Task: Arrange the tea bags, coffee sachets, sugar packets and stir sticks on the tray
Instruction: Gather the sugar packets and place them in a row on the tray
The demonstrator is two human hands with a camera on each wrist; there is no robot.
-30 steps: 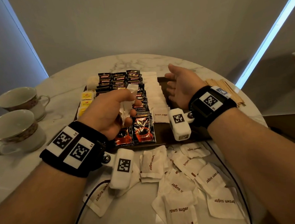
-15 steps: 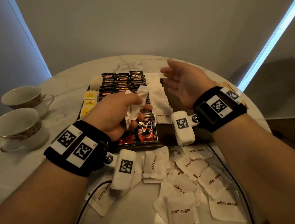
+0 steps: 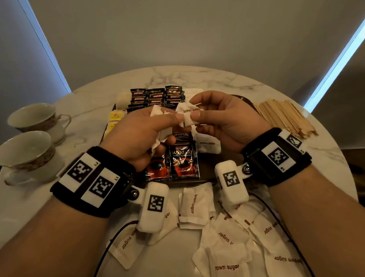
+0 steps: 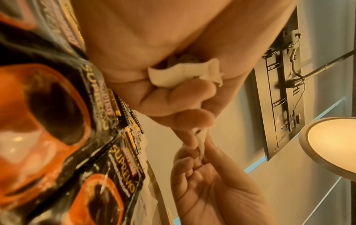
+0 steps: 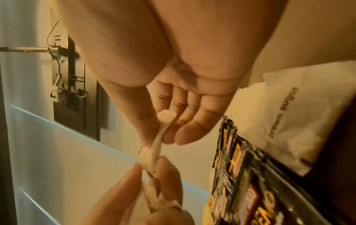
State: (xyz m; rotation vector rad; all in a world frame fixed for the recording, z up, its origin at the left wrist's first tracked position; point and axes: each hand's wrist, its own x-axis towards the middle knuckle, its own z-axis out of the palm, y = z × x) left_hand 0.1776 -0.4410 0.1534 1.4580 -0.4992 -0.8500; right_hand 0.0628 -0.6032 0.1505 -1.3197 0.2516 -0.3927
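I have a brown sugar packet [image 3: 188, 116] held up in the air over the tray [image 3: 244, 99], pinched at both ends: my right hand [image 3: 222, 124] has thumb and forefinger pressed on its right edge, and my left hand [image 3: 135, 138] nips the left edge with thumb and forefinger while its other fingers curl round a bunch of more packets [image 3: 159, 137] in the palm. The head view shows the printed face of the packet; the right wrist view [image 5: 159, 141] shows it edge-on, a thin strip stretched between the two pinches, with my remaining right fingers [image 5: 194, 129] loosely spread behind it. The left wrist view shows the crumpled bunch [image 4: 185, 75] squeezed in the fist, which the head view half hides. On the tray, coffee sachets [image 3: 183, 161] lie in overlapping rows down the middle, small dark sachets [image 3: 155, 95] at the far end, yellow tea bags [image 3: 115, 116] along the left side, and a row of sugar packets [image 3: 208, 144] to the right of the coffee. Loose packets [image 3: 225, 237] lie scattered on the marble table [image 3: 227, 77] in front of the tray, stir sticks [image 3: 285, 118] are heaped to its right, and two teacups [image 3: 25, 153] stand to the left.
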